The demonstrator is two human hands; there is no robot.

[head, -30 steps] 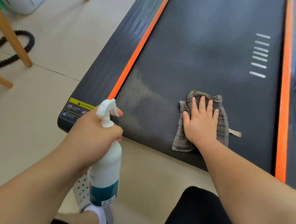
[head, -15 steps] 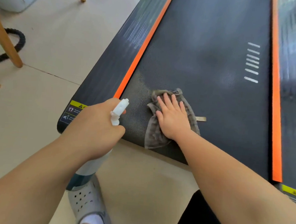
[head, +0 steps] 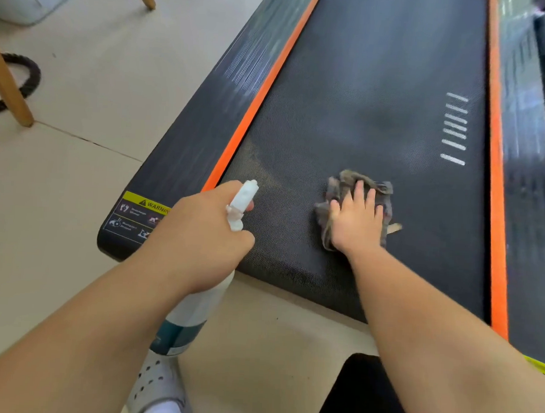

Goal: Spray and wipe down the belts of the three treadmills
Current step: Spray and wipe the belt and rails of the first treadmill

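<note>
Near the close end of the belt (head: 366,85), I see the right hand (head: 357,222) flat on a crumpled grey cloth (head: 345,183), fingers (head: 357,192) spread, pressing it onto the black mesh-textured weave. Left hand (head: 200,237) grips the white spray bottle (head: 196,309) by its neck, fingers curled. Trigger hidden; label blurred.

Spray bottle (head: 196,311) neck hidden in left hand (head: 200,240); warning label (head: 136,213) partly covered.

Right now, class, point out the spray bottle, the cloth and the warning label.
spray bottle (head: 196,306), head view, white body above the teal band
cloth (head: 348,180), head view, bunched far edge
warning label (head: 131,218), head view, dark pictogram panel
</note>
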